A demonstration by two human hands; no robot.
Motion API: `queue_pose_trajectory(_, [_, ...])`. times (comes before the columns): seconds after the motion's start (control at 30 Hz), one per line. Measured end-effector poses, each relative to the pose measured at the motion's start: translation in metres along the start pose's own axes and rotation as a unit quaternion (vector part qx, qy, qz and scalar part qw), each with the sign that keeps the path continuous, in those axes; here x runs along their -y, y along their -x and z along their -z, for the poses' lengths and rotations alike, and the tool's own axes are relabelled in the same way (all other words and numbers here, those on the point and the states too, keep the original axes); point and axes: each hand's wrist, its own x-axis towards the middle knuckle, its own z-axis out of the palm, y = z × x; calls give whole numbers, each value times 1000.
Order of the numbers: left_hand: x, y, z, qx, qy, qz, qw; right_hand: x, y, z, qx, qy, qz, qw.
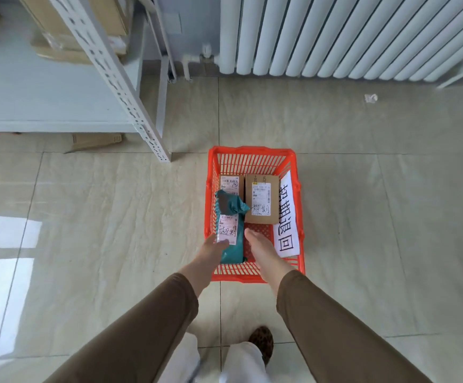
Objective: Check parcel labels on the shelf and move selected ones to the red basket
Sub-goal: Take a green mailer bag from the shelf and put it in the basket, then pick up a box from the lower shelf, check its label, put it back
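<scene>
A parcel storeroom or small courier depot: a grey slotted-metal shelf (119, 78) stacked with cardboard boxes (67, 26), a white radiator (349, 34) on the wall, pale floor tiles (114, 203), and a red basket (255, 154) holding labelled parcels (261, 200).

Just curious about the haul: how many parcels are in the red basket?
3: a small box far left, a larger box beside it, a teal bag under the left hand. More may hide beneath.
</scene>
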Motion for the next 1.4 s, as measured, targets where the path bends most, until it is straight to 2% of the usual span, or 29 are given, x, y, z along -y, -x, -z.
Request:
queue_pose_trajectory(0.1, [-51,88,27,10,16,-38,999,58,71,-1,0,-8,29,1000])
queue_pose_trajectory(0.17, [-87,144,51,-10,16,-76,997,106,124,-3,5,-1,65,998])
queue_pose_trajectory(0.3, [-159,250,97,-36,59,-175,982,206,228,-14,7,52,170,984])
queue_pose_trajectory(0.47, [-229,378,166,-44,91,-311,945,317,361,-45,41,54,306,950])
queue_pose_trajectory(0.77, [-295,568,324,-105,113,-467,871,451,550,-141,89,67,484,868])
queue_pose_trajectory(0.93, [-331,639,444,-122,79,-541,829,515,622,-223,88,50,553,827])
queue_pose_trajectory(1.1, [-371,685,551,-97,46,-585,804,565,672,-291,61,24,595,801])
queue_pose_trajectory(1.4, [-489,705,632,-19,21,-618,786,664,699,-324,-56,-10,624,779])
